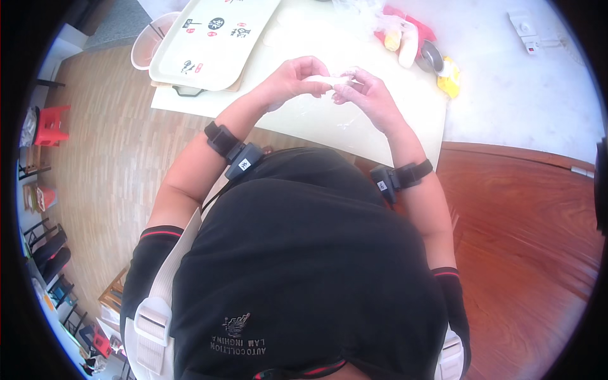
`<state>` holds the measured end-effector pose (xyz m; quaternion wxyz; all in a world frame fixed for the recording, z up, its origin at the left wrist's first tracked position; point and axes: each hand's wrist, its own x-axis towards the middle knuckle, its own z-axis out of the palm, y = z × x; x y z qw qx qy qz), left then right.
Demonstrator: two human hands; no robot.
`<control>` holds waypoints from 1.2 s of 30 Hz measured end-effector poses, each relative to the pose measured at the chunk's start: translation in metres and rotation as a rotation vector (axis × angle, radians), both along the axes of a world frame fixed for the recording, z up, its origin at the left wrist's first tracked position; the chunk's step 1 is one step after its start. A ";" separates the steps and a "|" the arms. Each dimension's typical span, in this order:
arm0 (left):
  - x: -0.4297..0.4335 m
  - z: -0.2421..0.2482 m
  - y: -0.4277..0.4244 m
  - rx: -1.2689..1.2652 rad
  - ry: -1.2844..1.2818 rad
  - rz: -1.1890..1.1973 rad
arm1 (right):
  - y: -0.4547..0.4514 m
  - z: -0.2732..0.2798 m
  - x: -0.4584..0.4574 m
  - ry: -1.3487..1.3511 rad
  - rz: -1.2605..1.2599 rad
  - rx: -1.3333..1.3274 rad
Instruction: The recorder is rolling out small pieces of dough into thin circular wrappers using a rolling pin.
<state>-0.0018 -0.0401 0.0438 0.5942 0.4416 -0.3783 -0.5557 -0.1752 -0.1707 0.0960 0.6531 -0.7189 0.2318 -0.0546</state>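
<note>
My left hand [300,80] and my right hand [363,90] meet above a pale work board [308,123]. Between them they pinch a small white piece, apparently dough [338,80], by thumbs and fingertips. White powder or residue coats the right fingertips. The fingers hide part of the piece. Both forearms wear dark strapped devices: one on the left arm [244,161], another on the right [384,183].
A cream tray [223,57] printed with dark characters lies left, beside a pink basket [146,42]. Far right are a red bag [422,28], a white cylindrical item [408,45], a metal bowl [430,56] and a yellow packet [449,80]. A reddish wooden surface [517,213] adjoins at right.
</note>
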 end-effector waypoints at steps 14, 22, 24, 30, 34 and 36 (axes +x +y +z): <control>-0.011 -0.009 0.003 -0.128 -0.304 -0.013 | 0.003 -0.021 -0.005 0.071 -0.056 -0.010; -0.008 -0.023 0.001 -0.014 -0.091 -0.030 | -0.011 -0.049 -0.007 0.052 -0.242 0.061; -0.006 -0.026 0.005 0.018 -0.026 -0.023 | -0.028 -0.072 -0.018 0.079 -0.320 0.047; 0.030 -0.052 0.012 0.106 -0.180 0.186 | -0.045 -0.092 -0.068 0.016 -0.514 0.365; 0.059 -0.103 0.020 0.271 -0.911 0.349 | -0.042 -0.106 -0.081 -0.109 -0.566 0.699; 0.069 -0.118 0.024 0.240 -1.200 0.399 | -0.039 -0.109 -0.083 -0.083 -0.581 0.717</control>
